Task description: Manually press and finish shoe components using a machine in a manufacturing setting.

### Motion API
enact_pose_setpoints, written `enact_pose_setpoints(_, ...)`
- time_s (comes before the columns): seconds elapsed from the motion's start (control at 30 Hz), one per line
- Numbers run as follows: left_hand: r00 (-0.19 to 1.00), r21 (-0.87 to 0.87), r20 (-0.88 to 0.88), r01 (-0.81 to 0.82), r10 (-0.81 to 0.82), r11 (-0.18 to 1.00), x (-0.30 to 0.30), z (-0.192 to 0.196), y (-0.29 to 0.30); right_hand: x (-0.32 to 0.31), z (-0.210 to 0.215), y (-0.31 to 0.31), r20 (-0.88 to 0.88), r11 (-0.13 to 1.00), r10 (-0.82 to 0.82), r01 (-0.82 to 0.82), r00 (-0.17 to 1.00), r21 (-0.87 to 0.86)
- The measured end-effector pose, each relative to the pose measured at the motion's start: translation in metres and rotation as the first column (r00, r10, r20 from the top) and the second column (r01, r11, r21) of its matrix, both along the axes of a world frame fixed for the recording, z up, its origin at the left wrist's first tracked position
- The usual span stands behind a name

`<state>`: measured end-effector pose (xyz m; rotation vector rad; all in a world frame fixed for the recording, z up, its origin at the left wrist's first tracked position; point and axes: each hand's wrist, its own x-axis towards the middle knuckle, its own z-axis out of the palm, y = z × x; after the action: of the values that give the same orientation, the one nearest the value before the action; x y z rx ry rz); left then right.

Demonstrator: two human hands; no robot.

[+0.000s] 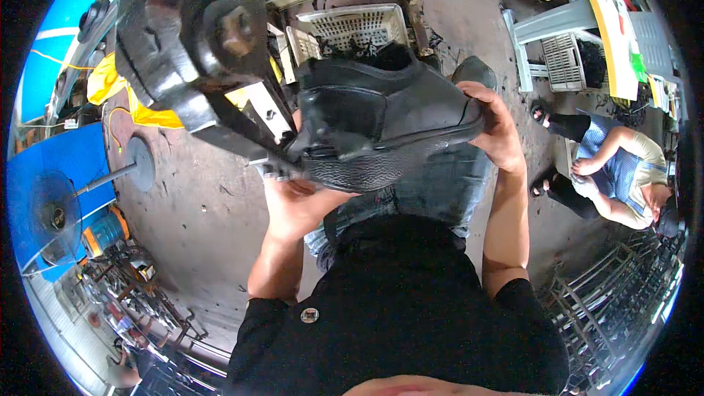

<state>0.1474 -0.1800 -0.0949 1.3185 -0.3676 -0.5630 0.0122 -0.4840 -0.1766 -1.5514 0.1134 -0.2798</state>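
Note:
A bulky black leather piece (389, 103), stitched, with smooth panels and a pebbled band along its lower edge, is held up in front of my lap. Whether it is a bag or a shoe part, I cannot tell. My right hand (500, 126) grips its right end, thumb and fingers on the edge. At the lower left corner my left hand (299, 204) pinches it, with some fingers hidden. Close above that hand looms the dark metal head of a machine (194, 51), its lower arm reaching down to the leather's left edge.
Beyond the leather stands a pale plastic crate (356, 23) with dark scraps. A pedestal fan (57, 216) is at left, near yellow cloth (150, 114). On the right a seated person (620, 161) works beside a table (605, 22). Metal racks (616, 308) fill the lower right.

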Motion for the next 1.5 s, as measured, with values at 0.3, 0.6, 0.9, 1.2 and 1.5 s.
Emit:
enact_pose_setpoints(0.3, 0.995, -0.100, -0.010, -0.105, 0.104, 0.989, -0.005, -0.014, 0.010, -0.001, 0.023, -0.005, 0.029, 0.997, -0.035, 0.037, 0.999, -0.067)
enact_pose_setpoints(0.6, 0.971, -0.164, -0.110, -0.227, 0.211, 0.960, -0.007, -0.016, 0.005, 0.005, 0.056, -0.020, 0.059, 0.974, -0.034, 0.047, 0.998, -0.220)
enact_pose_setpoints(0.9, 0.994, -0.047, -0.086, -0.074, 0.069, 0.996, -0.007, -0.012, 0.004, -0.007, 0.061, -0.019, 0.045, 0.974, -0.088, 0.095, 0.995, -0.204)
enact_pose_setpoints(1.2, 0.937, -0.196, -0.321, -0.211, 0.141, 0.958, -0.010, -0.048, 0.027, 0.012, 0.105, -0.028, 0.152, 0.918, -0.046, 0.101, 0.987, -0.382)
enact_pose_setpoints(1.5, 0.966, 0.021, -0.247, -0.074, 0.077, 0.997, -0.006, -0.102, 0.077, 0.051, 0.130, 0.002, 0.205, 0.951, 0.024, 0.041, 0.978, -0.306)
